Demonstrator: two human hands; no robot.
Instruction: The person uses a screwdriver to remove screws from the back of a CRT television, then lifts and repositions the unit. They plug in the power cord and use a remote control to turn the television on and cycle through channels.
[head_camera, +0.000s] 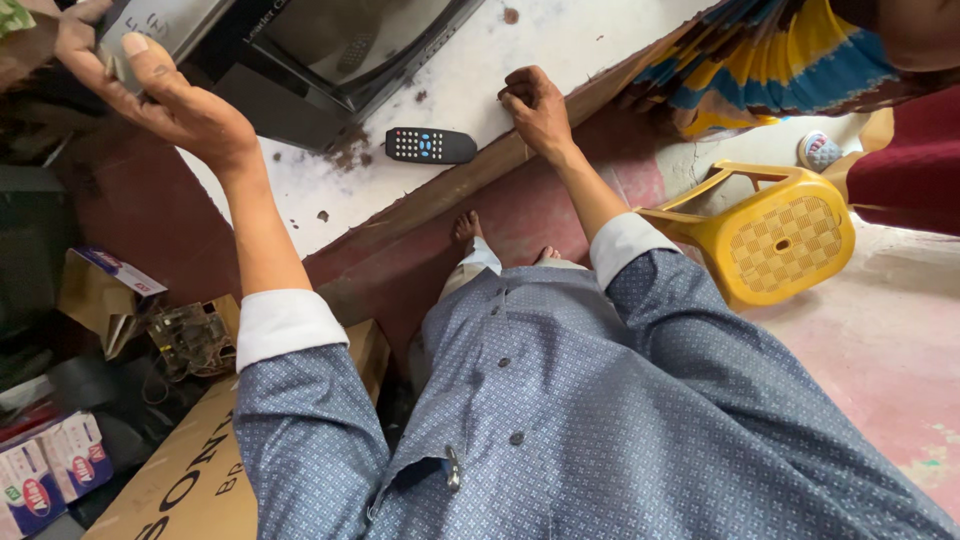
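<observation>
A person in a blue patterned shirt (560, 400) with white cuffs stands at a white table (560, 45), seen from above by a head-worn camera. The left arm stretches up and away to the upper left corner, forearm bare, the left hand (150, 95) wrapped around a small grey object (122, 62) pressed against the corner of an old dark television set (330, 50); thumb and fingers grasp it, though what the object is cannot be told. The right arm reaches forward, the right hand (535, 105) curled into a loose fist with knuckles resting on the wooden edge (470, 175) of the table, holding nothing.

The television sits tilted on the tabletop, its grey screen facing the camera. Between the two hands, just beside the set and near the table's edge, lies a black remote control (430, 146) with blue and white buttons. Brown specks and crumbs dot the white surface around it.

Below the table the floor (520, 215) is red, and the person's bare feet (468, 226) show on it. To the right stands a yellow plastic chair (770, 235); a striped blue and yellow cloth (760, 50) hangs above it. At lower left sit a large cardboard box (190, 480), a bare circuit board (188, 338) and small cartons (50, 470).
</observation>
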